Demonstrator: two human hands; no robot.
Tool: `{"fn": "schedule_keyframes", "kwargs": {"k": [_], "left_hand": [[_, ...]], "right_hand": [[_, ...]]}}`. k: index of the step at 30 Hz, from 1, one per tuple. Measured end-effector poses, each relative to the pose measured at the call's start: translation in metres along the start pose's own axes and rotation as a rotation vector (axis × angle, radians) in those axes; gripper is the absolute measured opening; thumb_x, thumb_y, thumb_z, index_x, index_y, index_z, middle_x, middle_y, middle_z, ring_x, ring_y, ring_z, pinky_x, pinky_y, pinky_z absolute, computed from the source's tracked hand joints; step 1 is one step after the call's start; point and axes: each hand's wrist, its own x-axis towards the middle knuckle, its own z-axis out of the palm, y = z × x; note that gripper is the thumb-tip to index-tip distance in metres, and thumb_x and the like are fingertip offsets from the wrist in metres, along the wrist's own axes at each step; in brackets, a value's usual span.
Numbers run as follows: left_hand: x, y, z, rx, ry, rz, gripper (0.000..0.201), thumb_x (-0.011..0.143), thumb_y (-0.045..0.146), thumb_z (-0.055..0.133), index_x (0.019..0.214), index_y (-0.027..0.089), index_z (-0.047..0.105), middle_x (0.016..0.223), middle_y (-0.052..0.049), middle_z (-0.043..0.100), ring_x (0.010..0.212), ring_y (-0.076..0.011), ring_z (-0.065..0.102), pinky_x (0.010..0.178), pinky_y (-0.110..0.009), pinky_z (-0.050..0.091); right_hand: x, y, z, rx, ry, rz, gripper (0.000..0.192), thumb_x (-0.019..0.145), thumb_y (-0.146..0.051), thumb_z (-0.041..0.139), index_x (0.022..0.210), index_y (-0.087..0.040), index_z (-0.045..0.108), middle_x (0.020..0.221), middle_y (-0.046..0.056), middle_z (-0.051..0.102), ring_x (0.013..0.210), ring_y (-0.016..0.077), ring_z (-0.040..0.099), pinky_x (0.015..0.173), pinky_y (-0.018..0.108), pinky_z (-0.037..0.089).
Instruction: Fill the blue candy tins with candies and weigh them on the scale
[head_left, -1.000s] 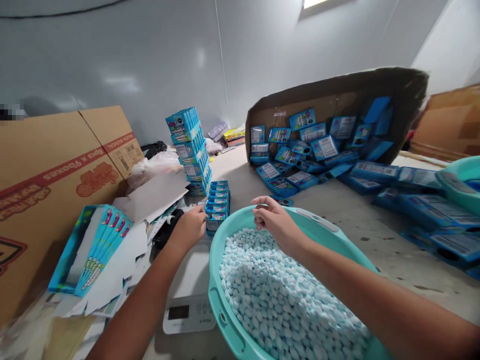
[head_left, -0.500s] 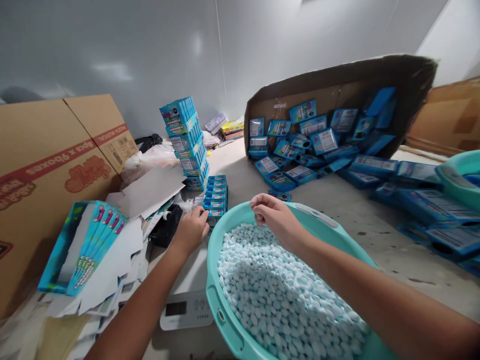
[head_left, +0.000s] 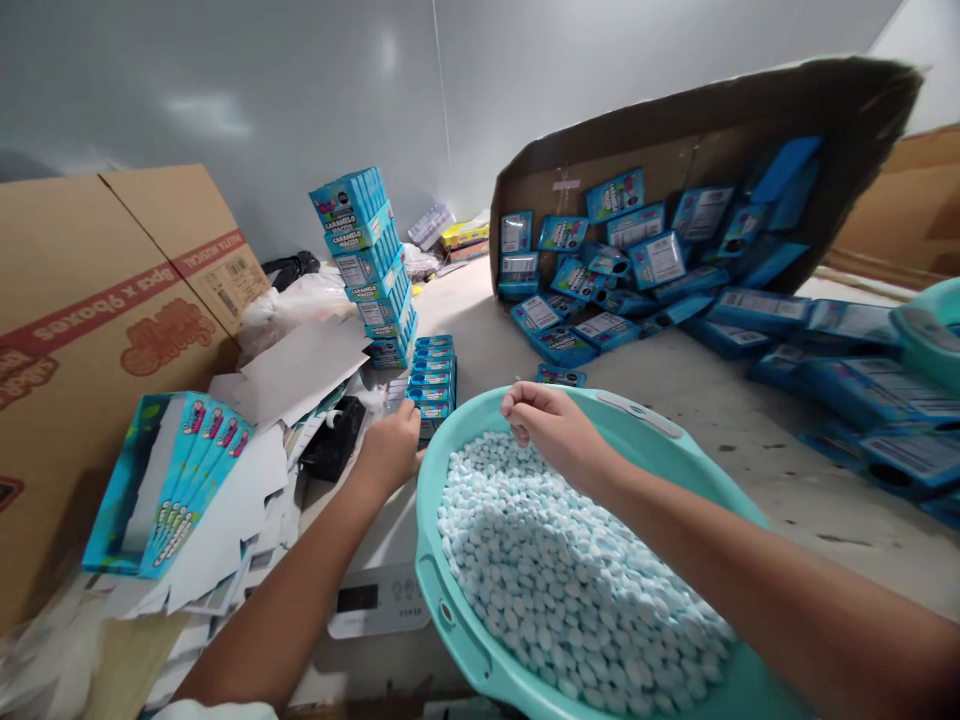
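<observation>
My left hand (head_left: 391, 448) is at the near end of a row of small blue candy boxes (head_left: 433, 378), its bent fingers gripping the left side of the closest box. Over the far part of a turquoise tub (head_left: 429, 500), my right hand (head_left: 551, 428) is held with fingers curled together. What they hold, if anything, is hidden. Pale blue and white candies (head_left: 555, 580) fill much of the tub. Just left of the tub lies a white scale (head_left: 379, 600) with a dark display.
A tall stack of blue boxes (head_left: 367, 265) stands behind the row. Loose blue boxes spill from a tipped carton (head_left: 697, 150) at right. On the left are a large cardboard box (head_left: 97, 290), white card sheets (head_left: 296, 370), a black tape dispenser (head_left: 334, 445) and an open blue display box (head_left: 120, 500).
The view has shifted slightly. My left hand has turned a little at the nearest small box, its fingers more upright. My right hand stays curled over the tub.
</observation>
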Motion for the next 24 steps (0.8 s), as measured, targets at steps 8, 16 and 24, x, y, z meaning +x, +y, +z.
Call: {"fn": "schedule_keyframes", "kwargs": {"k": [8, 16, 24], "left_hand": [[0.002, -0.033, 0.006, -0.391, 0.099, 0.008, 0.029, 0.083, 0.029, 0.074, 0.110, 0.020, 0.069, 0.117, -0.009, 0.063, 0.092, -0.0220, 0.069, 0.086, -0.034, 0.058], [0.023, -0.044, 0.037, -0.815, 0.109, -0.043, 0.105, 0.051, 0.032, 0.097, 0.145, 0.018, 0.052, 0.141, -0.018, 0.060, 0.129, -0.0368, 0.060, 0.109, -0.048, 0.051], [0.044, -0.027, 0.044, -0.981, 0.029, 0.007, 0.060, 0.060, 0.031, 0.094, 0.116, 0.018, 0.075, 0.116, -0.012, 0.078, 0.110, -0.0356, 0.072, 0.099, -0.047, 0.058]], "right_hand": [[0.004, -0.003, -0.001, -0.011, 0.020, 0.000, 0.015, 0.059, -0.032, 0.054, 0.068, -0.021, 0.053, 0.051, -0.007, 0.039, 0.048, 0.0092, 0.037, 0.049, 0.024, 0.028], [0.008, -0.002, -0.003, -0.011, -0.003, 0.027, 0.016, 0.056, -0.029, 0.055, 0.070, -0.021, 0.054, 0.049, -0.007, 0.038, 0.046, 0.0078, 0.034, 0.047, 0.023, 0.026], [0.007, -0.003, -0.004, -0.064, -0.042, 0.016, 0.017, 0.059, -0.033, 0.058, 0.070, -0.020, 0.056, 0.053, -0.006, 0.041, 0.047, 0.0078, 0.036, 0.048, 0.022, 0.028]]}}
